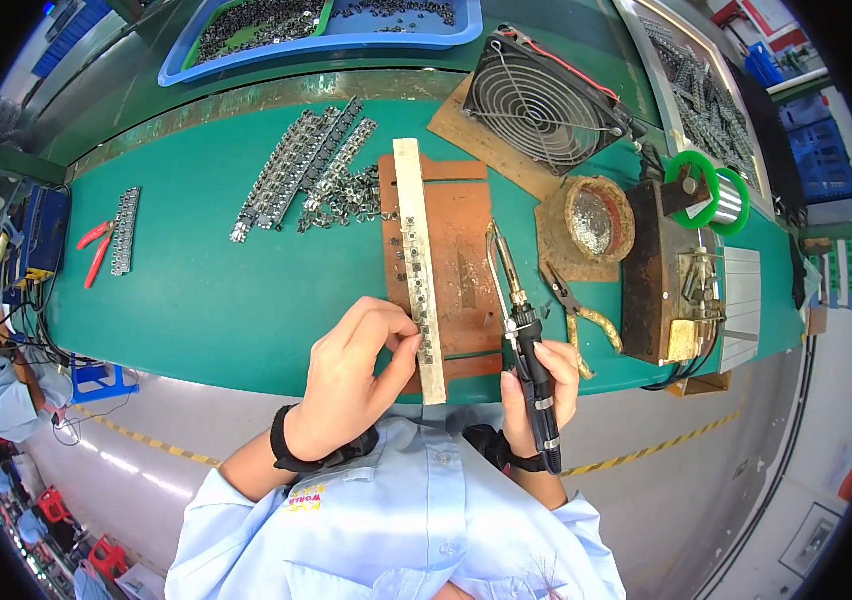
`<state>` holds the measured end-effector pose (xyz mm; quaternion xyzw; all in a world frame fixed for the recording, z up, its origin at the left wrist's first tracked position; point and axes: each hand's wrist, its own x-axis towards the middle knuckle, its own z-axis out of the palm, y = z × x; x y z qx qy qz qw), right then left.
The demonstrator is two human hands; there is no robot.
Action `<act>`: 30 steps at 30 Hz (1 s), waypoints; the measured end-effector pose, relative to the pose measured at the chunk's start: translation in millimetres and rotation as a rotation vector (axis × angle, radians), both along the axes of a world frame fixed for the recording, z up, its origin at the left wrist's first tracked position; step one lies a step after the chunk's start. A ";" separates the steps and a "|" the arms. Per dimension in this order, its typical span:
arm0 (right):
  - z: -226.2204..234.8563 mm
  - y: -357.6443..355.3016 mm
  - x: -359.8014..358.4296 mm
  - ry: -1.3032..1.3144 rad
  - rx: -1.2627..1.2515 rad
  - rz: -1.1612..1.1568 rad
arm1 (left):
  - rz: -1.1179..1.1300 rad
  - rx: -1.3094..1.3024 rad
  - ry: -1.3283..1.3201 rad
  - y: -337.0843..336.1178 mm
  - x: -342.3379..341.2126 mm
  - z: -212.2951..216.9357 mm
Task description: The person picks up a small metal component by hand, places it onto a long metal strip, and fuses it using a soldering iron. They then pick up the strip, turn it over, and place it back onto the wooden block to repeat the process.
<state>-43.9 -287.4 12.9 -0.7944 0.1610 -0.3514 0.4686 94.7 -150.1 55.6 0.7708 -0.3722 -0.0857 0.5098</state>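
A long pale wooden strip [408,190] lies lengthwise on a brown board [461,230], with a row of small dark metal parts [412,250] along it. My left hand [361,360] rests at the strip's near part. Its thumb and forefinger pinch together at the row, and whatever is between the fingertips is too small to make out. In my right hand [546,385] is a black-handled soldering iron [526,345], with a thin feed tube beside its barrel. The iron's tip points away from me, above the board and right of the strip, apart from the parts.
Loose parts [346,200] and assembled metal strips [296,165] lie at the far left of the board. Right of the iron are pliers [576,315], a round crusted dish [601,220], a fan [546,105] and a solder spool [721,200]. Red-handled cutters [96,255] lie far left.
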 end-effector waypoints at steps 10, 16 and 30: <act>2.0 0.5 0.4 0.007 -0.016 -0.005 | -0.017 0.006 -0.076 0.8 3.6 -1.9; 1.5 -0.2 -0.1 0.008 -0.019 -0.005 | -0.012 0.005 -0.064 0.4 7.4 3.6; 1.9 0.8 -0.9 0.012 0.034 0.008 | -0.097 0.023 0.061 6.2 23.2 28.8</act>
